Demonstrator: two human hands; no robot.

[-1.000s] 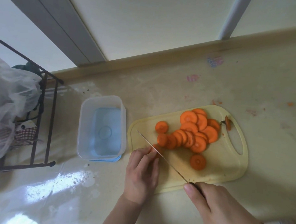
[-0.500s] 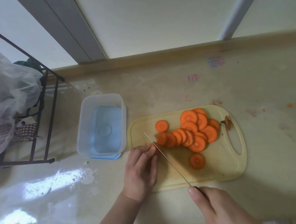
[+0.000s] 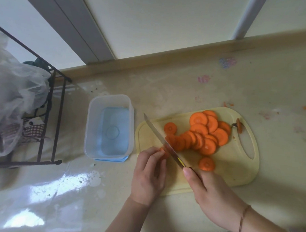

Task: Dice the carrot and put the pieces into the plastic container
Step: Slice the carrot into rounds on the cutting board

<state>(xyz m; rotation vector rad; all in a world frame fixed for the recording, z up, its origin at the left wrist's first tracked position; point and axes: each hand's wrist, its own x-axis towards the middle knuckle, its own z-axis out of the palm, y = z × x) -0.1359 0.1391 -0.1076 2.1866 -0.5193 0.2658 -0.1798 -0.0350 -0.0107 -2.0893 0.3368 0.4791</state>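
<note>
Several round carrot slices (image 3: 206, 132) lie overlapping on the pale yellow cutting board (image 3: 234, 166). My left hand (image 3: 149, 176) rests at the board's left edge, its fingertips pinching a small carrot end piece (image 3: 162, 150). My right hand (image 3: 213, 195) grips the handle of a knife (image 3: 163, 141), forefinger laid along its spine. The blade runs up and left, right beside the carrot end. The clear plastic container (image 3: 94, 112) stands empty on its blue lid, left of the board.
A black wire rack (image 3: 49, 114) with a plastic bag (image 3: 13, 94) stands at the far left. A carrot top (image 3: 238, 127) lies by the board's handle hole. Small orange scraps dot the counter behind the board. The wall runs along the back.
The knife has lifted and swung forward, its tip now farther from me past the board's left corner. My right hand slid forward with it. My left hand stays on the carrot end.
</note>
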